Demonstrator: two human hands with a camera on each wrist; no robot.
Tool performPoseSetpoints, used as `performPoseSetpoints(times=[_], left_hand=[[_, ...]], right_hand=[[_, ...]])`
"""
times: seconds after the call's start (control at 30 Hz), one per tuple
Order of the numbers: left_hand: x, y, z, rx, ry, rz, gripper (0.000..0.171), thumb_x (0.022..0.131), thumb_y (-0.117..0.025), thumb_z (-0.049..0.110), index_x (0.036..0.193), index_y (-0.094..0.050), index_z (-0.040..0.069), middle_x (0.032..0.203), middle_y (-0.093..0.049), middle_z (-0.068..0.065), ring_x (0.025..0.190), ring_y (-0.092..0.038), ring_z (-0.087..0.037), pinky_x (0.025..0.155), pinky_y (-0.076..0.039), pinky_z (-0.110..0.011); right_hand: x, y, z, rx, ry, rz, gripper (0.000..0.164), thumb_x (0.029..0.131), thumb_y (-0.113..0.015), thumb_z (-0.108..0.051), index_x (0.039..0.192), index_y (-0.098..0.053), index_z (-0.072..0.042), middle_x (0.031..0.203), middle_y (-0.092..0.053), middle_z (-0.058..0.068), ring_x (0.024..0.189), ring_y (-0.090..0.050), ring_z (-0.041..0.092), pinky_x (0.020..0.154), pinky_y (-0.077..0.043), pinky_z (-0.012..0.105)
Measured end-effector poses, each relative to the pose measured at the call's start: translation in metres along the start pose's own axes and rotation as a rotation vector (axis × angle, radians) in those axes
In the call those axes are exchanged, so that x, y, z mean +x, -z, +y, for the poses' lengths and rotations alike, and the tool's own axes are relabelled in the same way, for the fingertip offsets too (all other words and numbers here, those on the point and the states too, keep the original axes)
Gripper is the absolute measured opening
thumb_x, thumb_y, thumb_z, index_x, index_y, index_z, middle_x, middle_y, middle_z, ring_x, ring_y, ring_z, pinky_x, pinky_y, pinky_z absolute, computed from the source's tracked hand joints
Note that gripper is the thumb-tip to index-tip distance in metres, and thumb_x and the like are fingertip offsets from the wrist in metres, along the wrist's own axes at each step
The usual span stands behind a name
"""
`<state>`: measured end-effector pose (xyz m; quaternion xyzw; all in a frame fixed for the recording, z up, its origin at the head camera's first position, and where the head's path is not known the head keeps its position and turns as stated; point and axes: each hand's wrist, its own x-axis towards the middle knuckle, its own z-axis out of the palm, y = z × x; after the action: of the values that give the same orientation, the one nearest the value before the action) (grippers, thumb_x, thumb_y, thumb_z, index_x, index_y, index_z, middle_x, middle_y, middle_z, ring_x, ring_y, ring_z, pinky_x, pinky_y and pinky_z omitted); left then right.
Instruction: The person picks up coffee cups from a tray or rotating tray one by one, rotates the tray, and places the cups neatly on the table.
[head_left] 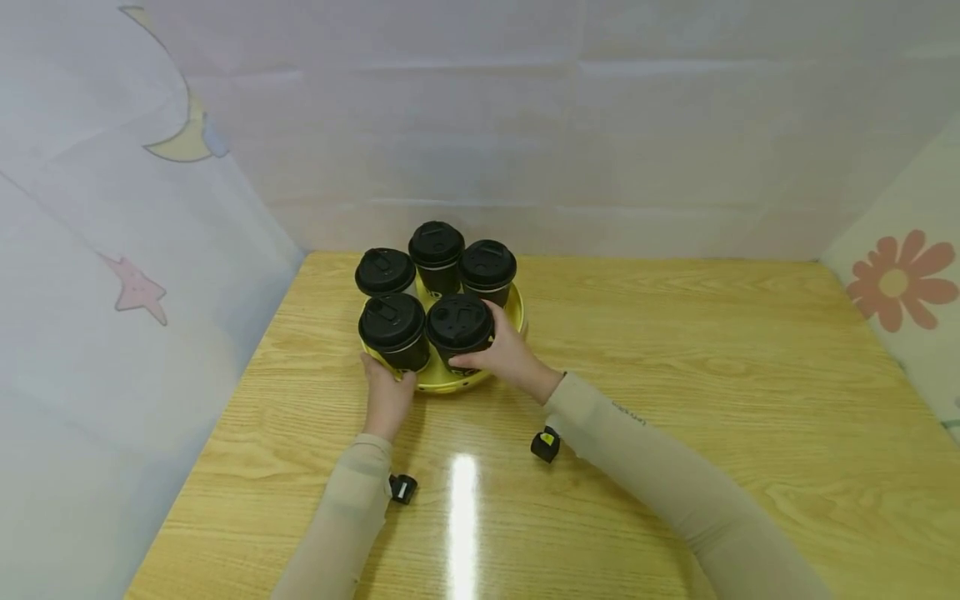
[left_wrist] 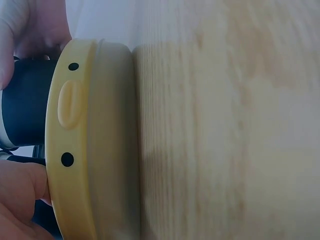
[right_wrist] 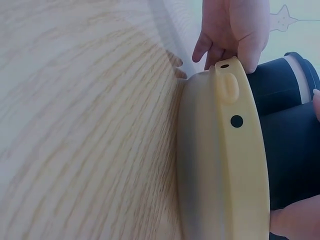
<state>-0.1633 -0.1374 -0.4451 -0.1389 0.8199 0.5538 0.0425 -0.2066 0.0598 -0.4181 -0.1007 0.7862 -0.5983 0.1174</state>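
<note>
A round yellow tray stands on the wooden table, carrying several dark paper coffee cups with black lids. My right hand grips the front right coffee cup, thumb on its near side and fingers round the far side. At the tray's front left, my left hand grips the rim; in the right wrist view its thumb lies over the edge and its fingers outside. Close above that hand is the front left cup. Behind stand a left cup, a back cup and a right cup.
The wooden table stretches to the right of the tray and towards me. A pale cloth wall rises behind the table's back edge. Small black wrist cameras hang beside both sleeves.
</note>
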Motion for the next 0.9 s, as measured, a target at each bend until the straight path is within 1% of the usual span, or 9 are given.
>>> performPoseSetpoints(times=[0.13,0.2,0.37,0.43,0.57,0.67,0.8,0.9], left_hand=[[0.0002,-0.0003,0.0005,0.009,0.001,0.002,0.091,0.092,-0.047,0.006,0.144,0.026,-0.009,0.153,0.018,-0.032,0.145,0.003,-0.038,0.117,-0.008,-0.045],[0.0001,-0.0005,0.0006,0.008,0.000,0.003,0.091,0.092,-0.047,0.006,0.144,0.026,-0.009,0.153,0.018,-0.033,0.145,0.003,-0.038,0.117,-0.008,-0.045],[-0.0001,-0.0013,0.0001,-0.001,0.006,0.004,0.091,0.092,-0.047,0.006,0.144,0.027,-0.008,0.153,0.019,-0.031,0.145,0.003,-0.038,0.117,-0.008,-0.045],[0.0003,-0.0017,-0.0004,0.002,0.007,0.006,0.091,0.092,-0.047,0.006,0.144,0.027,-0.008,0.154,0.019,-0.031,0.145,0.004,-0.038,0.117,-0.007,-0.045],[0.0004,-0.0016,-0.0012,0.003,0.008,-0.002,0.092,0.093,-0.047,0.006,0.144,0.028,-0.007,0.153,0.021,-0.031,0.145,0.006,-0.038,0.117,-0.006,-0.045],[0.0005,-0.0016,-0.0018,-0.003,0.006,-0.009,0.092,0.094,-0.047,0.006,0.143,0.029,-0.007,0.153,0.022,-0.030,0.145,0.007,-0.037,0.117,-0.006,-0.046],[0.0004,-0.0018,-0.0016,-0.007,0.006,-0.002,0.091,0.093,-0.048,0.006,0.144,0.027,-0.008,0.153,0.021,-0.030,0.145,0.007,-0.037,0.117,-0.004,-0.045],[-0.0002,-0.0016,-0.0010,-0.010,0.007,0.001,0.091,0.094,-0.047,0.006,0.144,0.027,-0.008,0.153,0.021,-0.030,0.145,0.007,-0.037,0.117,-0.004,-0.045]], right_hand=[[0.0013,0.0004,-0.0005,0.019,-0.041,-0.011,0.105,0.072,-0.087,-0.013,0.153,-0.020,-0.007,0.152,-0.029,0.015,0.138,-0.031,0.032,0.113,-0.021,0.053],[0.0020,0.0002,-0.0006,0.036,-0.050,-0.016,0.104,0.072,-0.087,-0.012,0.152,-0.022,-0.007,0.152,-0.031,0.014,0.138,-0.031,0.031,0.113,-0.021,0.053],[0.0042,-0.0017,-0.0001,0.083,-0.022,-0.022,0.092,0.071,-0.086,-0.006,0.147,-0.035,-0.008,0.145,-0.042,0.011,0.134,-0.039,0.029,0.112,-0.024,0.051],[0.0052,-0.0024,0.0008,0.107,-0.014,-0.028,0.089,0.070,-0.086,-0.003,0.145,-0.038,-0.008,0.143,-0.044,0.011,0.132,-0.041,0.029,0.112,-0.024,0.050],[0.0056,-0.0031,0.0018,0.112,-0.026,-0.037,0.089,0.072,-0.085,-0.005,0.146,-0.037,-0.008,0.144,-0.043,0.011,0.133,-0.040,0.030,0.112,-0.024,0.051],[0.0044,-0.0032,0.0017,0.109,-0.050,-0.037,0.091,0.073,-0.085,-0.008,0.148,-0.033,-0.009,0.147,-0.039,0.011,0.135,-0.037,0.030,0.112,-0.024,0.052],[0.0014,-0.0020,0.0001,0.116,-0.091,-0.008,0.095,0.074,-0.085,-0.013,0.150,-0.028,-0.010,0.150,-0.034,0.010,0.137,-0.033,0.030,0.112,-0.023,0.052],[0.0002,-0.0011,-0.0013,0.122,-0.093,0.019,0.097,0.073,-0.086,-0.014,0.150,-0.027,-0.010,0.150,-0.034,0.010,0.137,-0.033,0.030,0.112,-0.025,0.052]])
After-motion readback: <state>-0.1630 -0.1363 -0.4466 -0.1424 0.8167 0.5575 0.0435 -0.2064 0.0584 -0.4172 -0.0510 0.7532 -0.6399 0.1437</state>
